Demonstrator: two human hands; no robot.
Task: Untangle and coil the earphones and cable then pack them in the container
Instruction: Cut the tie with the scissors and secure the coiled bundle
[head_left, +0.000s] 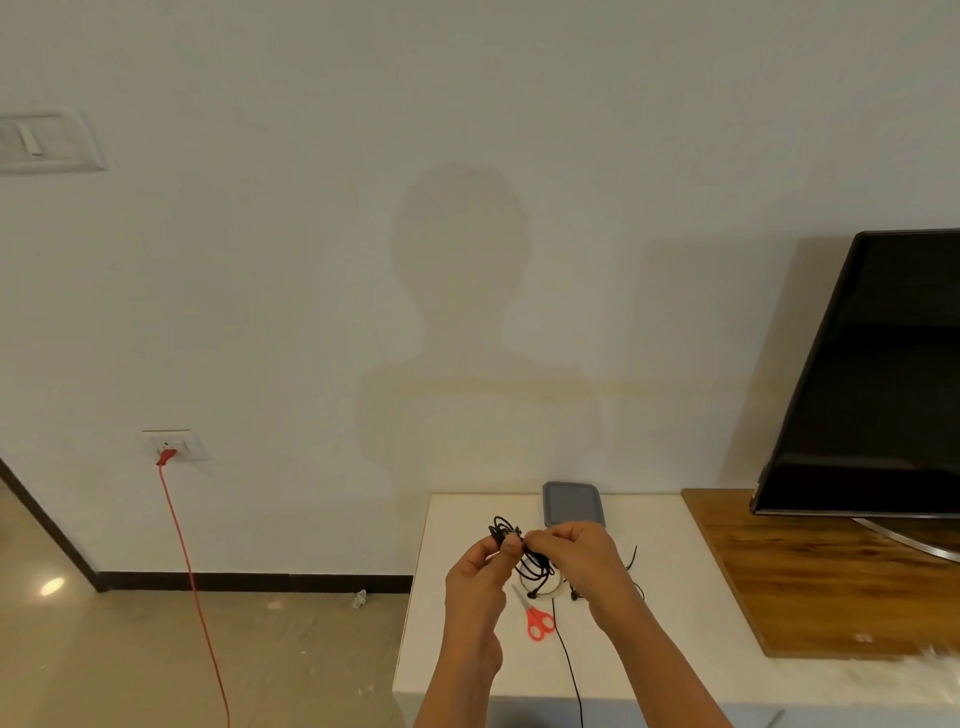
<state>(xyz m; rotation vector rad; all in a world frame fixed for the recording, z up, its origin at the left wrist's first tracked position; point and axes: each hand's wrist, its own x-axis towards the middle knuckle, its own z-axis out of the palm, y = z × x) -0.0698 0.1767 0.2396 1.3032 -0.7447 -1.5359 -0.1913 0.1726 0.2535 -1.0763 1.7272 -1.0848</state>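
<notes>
Tangled black earphones and cable (524, 558) held above the desk (457, 649); grey lidded container (571, 503) lying flat behind, near the wall

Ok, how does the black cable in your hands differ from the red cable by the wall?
The black cable is a tangled bundle, pinched between the left hand and the right hand above the white table; the red cable runs in one long line. The black cable has a strand trailing off the table's front edge; the red cable is plugged into a wall socket and drops to the floor. Both are thin and flexible.
</notes>
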